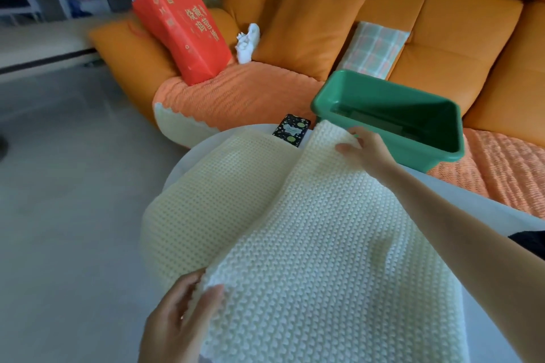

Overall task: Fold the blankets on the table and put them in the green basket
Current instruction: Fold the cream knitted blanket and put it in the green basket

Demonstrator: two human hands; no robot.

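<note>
Centrally, from the head camera, a cream knitted blanket [309,244] lay over the round white worktop [472,200], with one layer lifted above another. The left hand [177,318] pinched its near corner between thumb and curled fingers [211,299]. The right hand [362,150] pinched the far corner, likely so both could carry that edge across for a fold. The green basket [392,87] sat just beyond the blanket, mouth open toward the person, beside an orange sofa [442,23].
</note>
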